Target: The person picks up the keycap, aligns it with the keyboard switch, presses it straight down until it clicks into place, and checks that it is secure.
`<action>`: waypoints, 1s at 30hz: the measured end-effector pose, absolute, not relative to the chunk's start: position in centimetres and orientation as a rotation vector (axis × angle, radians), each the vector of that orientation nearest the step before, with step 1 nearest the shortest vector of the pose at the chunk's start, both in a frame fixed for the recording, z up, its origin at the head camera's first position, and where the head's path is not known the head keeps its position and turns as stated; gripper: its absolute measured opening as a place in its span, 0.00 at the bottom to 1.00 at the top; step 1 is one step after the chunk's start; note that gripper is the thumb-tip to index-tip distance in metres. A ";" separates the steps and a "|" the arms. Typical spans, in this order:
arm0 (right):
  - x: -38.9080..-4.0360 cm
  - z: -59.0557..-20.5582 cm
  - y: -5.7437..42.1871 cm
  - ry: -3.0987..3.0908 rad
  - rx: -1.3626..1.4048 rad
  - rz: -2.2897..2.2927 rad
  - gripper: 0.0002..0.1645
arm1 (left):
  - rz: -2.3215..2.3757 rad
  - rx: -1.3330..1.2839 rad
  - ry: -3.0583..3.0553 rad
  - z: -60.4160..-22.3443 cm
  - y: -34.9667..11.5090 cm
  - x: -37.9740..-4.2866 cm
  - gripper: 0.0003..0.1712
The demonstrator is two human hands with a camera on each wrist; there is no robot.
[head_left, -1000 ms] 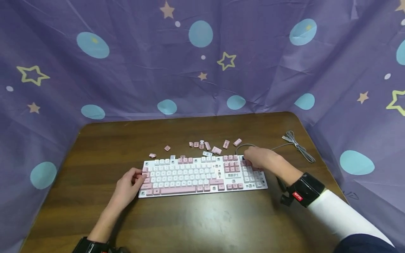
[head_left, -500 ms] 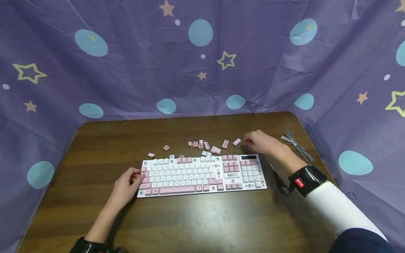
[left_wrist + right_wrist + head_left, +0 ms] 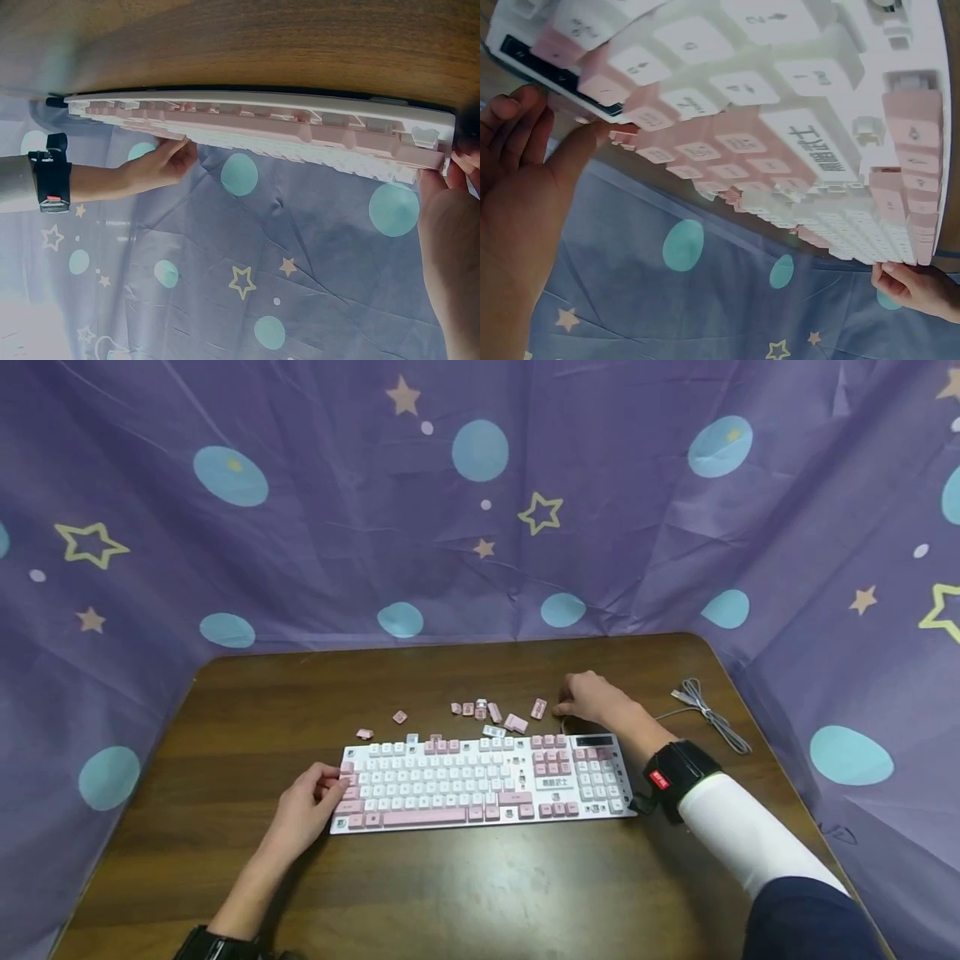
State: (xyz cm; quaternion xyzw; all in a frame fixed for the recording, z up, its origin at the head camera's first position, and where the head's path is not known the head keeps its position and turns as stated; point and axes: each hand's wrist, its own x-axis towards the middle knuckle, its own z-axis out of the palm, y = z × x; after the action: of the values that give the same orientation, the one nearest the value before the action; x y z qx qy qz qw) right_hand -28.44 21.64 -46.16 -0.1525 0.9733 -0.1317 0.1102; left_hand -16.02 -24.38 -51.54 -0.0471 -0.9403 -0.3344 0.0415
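Note:
A white and pink keyboard [image 3: 450,783] lies on the wooden table, a dark strip at its top right corner. My left hand [image 3: 306,806] grips its left edge, thumb on the near side and fingers bent at the border, as the left wrist view also shows. Behind the keyboard's top right, my right hand [image 3: 592,697] reaches down to the table. In the right wrist view its thumb and finger close on the ends of a small pink keycap [image 3: 577,114], which the hand hides in the head view. Some key positions on the keyboard's right side have no caps.
Several loose keycaps [image 3: 515,723] lie scattered behind the keyboard, mostly pink. A bundled grey cable [image 3: 712,722] with its USB plug lies at the right of the table [image 3: 480,893]. A purple patterned curtain [image 3: 345,527] hangs behind.
My right hand has moved from the keyboard's top right corner back and then left, onto the rightmost loose pink keycap. The left hand keeps its hold on the keyboard.

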 end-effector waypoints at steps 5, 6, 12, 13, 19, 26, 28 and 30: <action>-28.3 -46.5 21.5 2.878 -0.533 -0.375 0.13 | -1.038 -0.138 -2.874 -51.6 -24.3 -15.9 0.12; -28.2 -46.6 21.5 2.886 -0.566 -0.380 0.12 | -1.038 -0.133 -2.880 -51.6 -24.3 -16.0 0.12; -28.2 -46.9 21.9 2.900 -0.632 -0.420 0.14 | -1.038 -0.127 -2.878 -51.6 -24.5 -16.0 0.13; -28.3 -47.0 22.0 2.903 -0.638 -0.414 0.14 | -1.039 -0.125 -2.878 -51.6 -24.5 -16.0 0.13; -28.1 -47.0 22.9 2.926 -0.725 -0.403 0.15 | -1.044 -0.123 -2.881 -51.8 -24.5 -16.1 0.14; -26.4 -46.1 24.6 2.895 -0.810 -0.531 0.15 | -1.052 -0.126 -2.855 -52.0 -24.4 -16.1 0.13; -25.6 -45.7 25.2 2.891 -0.807 -0.544 0.17 | -1.050 -0.122 -2.849 -52.0 -24.5 -16.1 0.13; -24.8 -45.4 25.8 2.888 -0.817 -0.560 0.18 | -1.053 -0.119 -2.844 -52.0 -24.5 -16.0 0.13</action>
State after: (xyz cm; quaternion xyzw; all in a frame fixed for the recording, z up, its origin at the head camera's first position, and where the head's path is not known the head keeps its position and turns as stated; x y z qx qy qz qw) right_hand -24.76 25.77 -45.37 -0.2675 0.9449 -0.1833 0.0444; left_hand -16.05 -24.50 -51.98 -0.0392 -0.9357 -0.3464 0.0534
